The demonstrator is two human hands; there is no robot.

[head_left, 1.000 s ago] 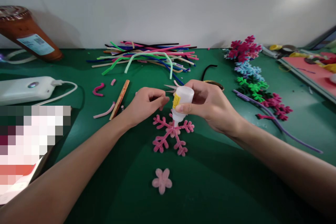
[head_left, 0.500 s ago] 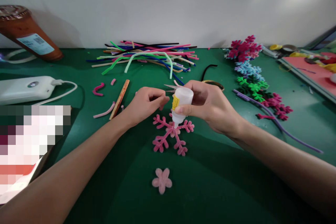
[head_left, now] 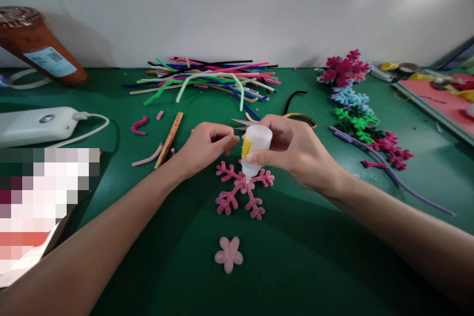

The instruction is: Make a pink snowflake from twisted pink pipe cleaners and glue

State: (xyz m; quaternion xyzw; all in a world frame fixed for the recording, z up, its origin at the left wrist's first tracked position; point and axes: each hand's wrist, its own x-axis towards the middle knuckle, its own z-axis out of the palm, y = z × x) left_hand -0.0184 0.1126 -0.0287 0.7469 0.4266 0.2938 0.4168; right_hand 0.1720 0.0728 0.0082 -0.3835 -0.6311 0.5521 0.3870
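The right hand [head_left: 296, 150] grips a small white glue bottle [head_left: 255, 148] with a yellow label, fingers wrapped round its body; the plastic is cloudy and what it holds cannot be made out. The bottle is upside down, its long axis close to vertical with the base leaning slightly away from the person, and its nozzle points down onto the centre of a pink pipe-cleaner snowflake [head_left: 240, 190], touching it or just above; which cannot be told. The snowflake lies flat on the green mat [head_left: 314, 256], directly under the bottle. Just left of the bottle, the left hand [head_left: 207, 148] is curled, fingertips pinched together; whether it holds anything cannot be told. Nearer the person than the snowflake lies a pale pink pipe-cleaner flower [head_left: 228, 255]. Beyond the bottle, against the wall, a loose pile of pipe cleaners [head_left: 207, 81] lies with most stems running left to right. Well right of the bottle is a row of finished snowflakes [head_left: 355, 108]. Far left of it, an orange-brown cup [head_left: 40, 52] leans, its contents not visible.
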